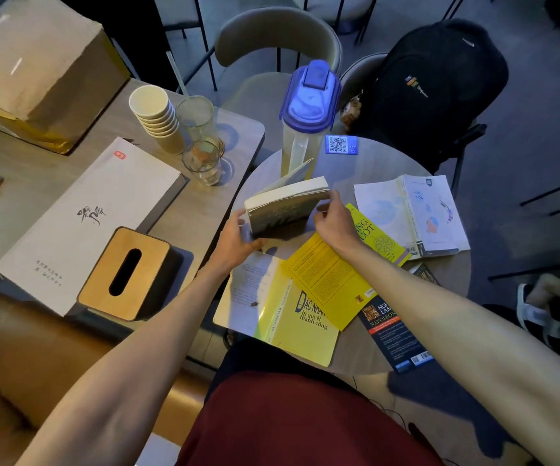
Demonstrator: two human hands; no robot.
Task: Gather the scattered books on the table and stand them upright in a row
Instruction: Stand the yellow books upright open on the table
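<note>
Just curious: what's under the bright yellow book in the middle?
The bright yellow book overlaps a pale yellow book and a dark blue book. Their covered parts, and anything else beneath, can't be seen.

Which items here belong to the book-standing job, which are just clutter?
Job:
grey book, held by left hand and right hand
yellow books
white book
dark blue book

Clutter:
pitcher
paper cups
glasses
tissue box
backpack
cardboard box

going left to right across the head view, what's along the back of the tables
cardboard box → paper cups → tall glass → pitcher → QR card → backpack
</note>
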